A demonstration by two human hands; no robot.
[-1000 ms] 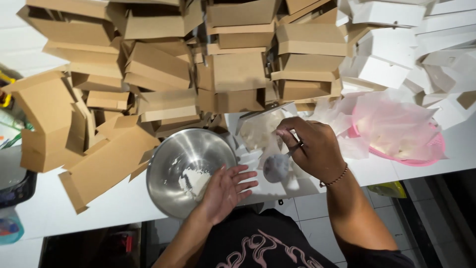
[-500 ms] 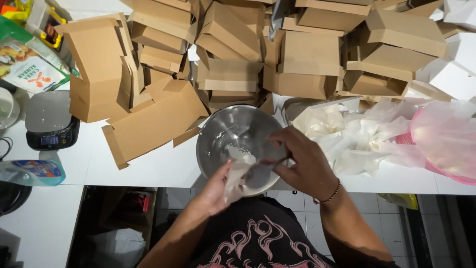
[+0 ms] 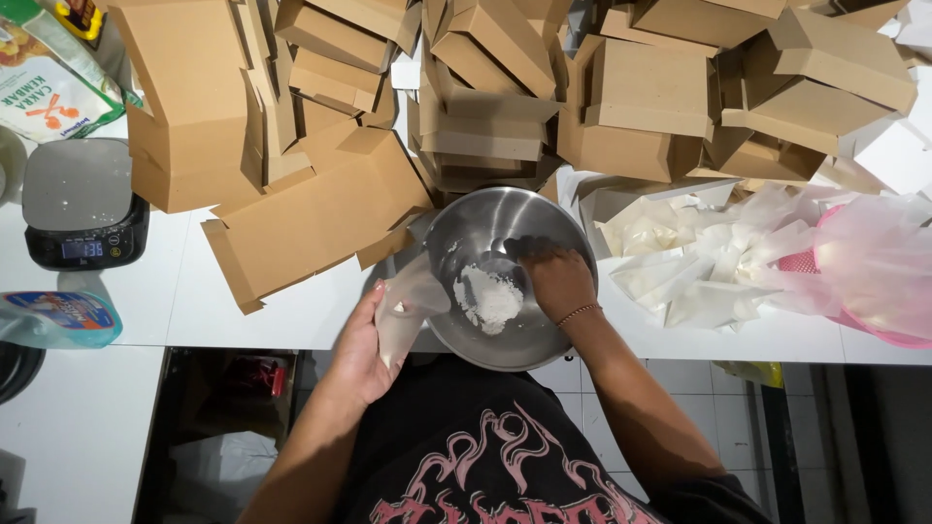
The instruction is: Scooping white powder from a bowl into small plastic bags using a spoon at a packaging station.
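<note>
Right hand in steel bowl at the flour, left hand holding a small clear bag beside the rim.

The right hand (image 3: pixel 555 279) reaches into the steel bowl (image 3: pixel 485 218), fingers curled down at the bowl's floor, touching the right edge of the white powder (image 3: pixel 490 298); whether it grips any powder I cannot tell. The left hand (image 3: pixel 367 342) is closed on a small clear plastic bag (image 3: pixel 406 309), thumb on top, bag mouth lying against the bowl's left rim, just beside the powder. The bowl sits at the front edge of the white table (image 3: pixel 243 311). Behind it are stacked brown cardboard boxes (image 3: pixel 320 209). To the right lies a heap of clear bags (image 3: pixel 699 262) and a pink bag (image 3: pixel 874 272). A kitchen scale (image 3: pixel 83 204) stands far left, well apart.
</note>
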